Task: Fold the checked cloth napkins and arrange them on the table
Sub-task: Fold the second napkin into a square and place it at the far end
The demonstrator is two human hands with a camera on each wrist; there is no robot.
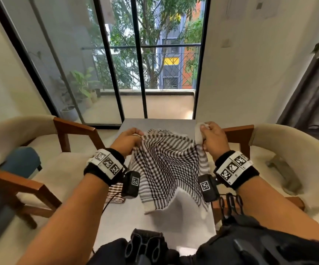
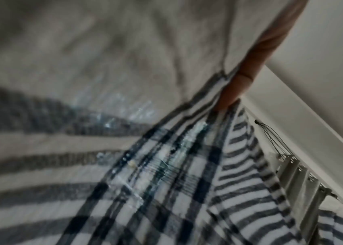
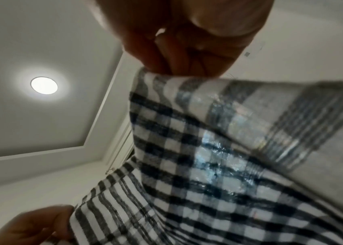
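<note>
A black-and-white checked napkin (image 1: pixel 169 169) hangs spread in the air over the grey table (image 1: pixel 154 226), its lower edge drooping toward the tabletop. My left hand (image 1: pixel 130 139) pinches its upper left corner; my right hand (image 1: pixel 211 137) pinches the upper right corner, white border bunched in the fingers. In the left wrist view the checked napkin (image 2: pixel 166 182) fills the frame, with a finger (image 2: pixel 239 82) along its edge. The right wrist view shows my right hand (image 3: pixel 187 49) gripping the checked napkin (image 3: pixel 218 157), and my left hand (image 3: pixel 30 227) on the far corner. A brown-striped napkin (image 1: pixel 115 192) lies folded on the table under my left wrist.
Cream armchairs with wooden arms stand to the left (image 1: pixel 40 150) and right (image 1: pixel 288 153) of the narrow table. A blue cushion (image 1: pixel 21 161) sits on the left chair. Glass balcony doors (image 1: pixel 135 64) lie beyond the table's far edge.
</note>
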